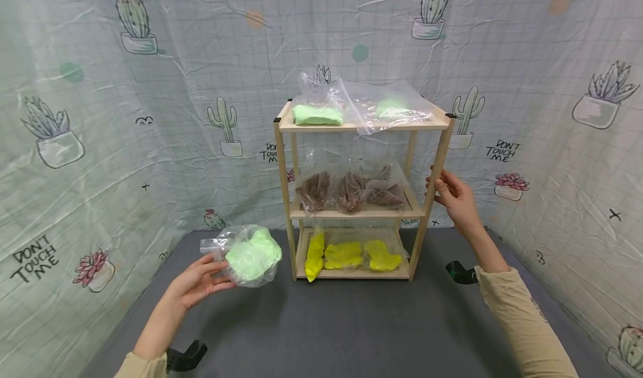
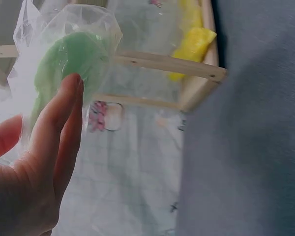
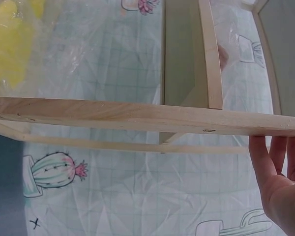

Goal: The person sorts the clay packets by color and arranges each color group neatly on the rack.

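My left hand [image 1: 201, 282] holds a clear zip bag with a light green, dough-like lump [image 1: 253, 255] inside, left of the shelf and above the table. In the left wrist view, the fingers [image 2: 59, 115] lie along one side of the bag [image 2: 108, 29]; part of the thumb is hidden. My right hand [image 1: 458, 202] grips the right front post [image 1: 436, 168] of the small wooden shelf, thumb in front and fingertips showing past its far side. The right wrist view has the fingers [image 3: 263, 157] against that post [image 3: 137, 115].
Bagged light green lumps [image 1: 317, 114] lie on the top tier. Bagged brown pieces [image 1: 349, 191] sit on the middle tier and bagged yellow pieces [image 1: 343, 254] on the bottom one. The shelf stands on a dark grey table [image 1: 321, 328] before a cactus-print curtain [image 1: 226, 60].
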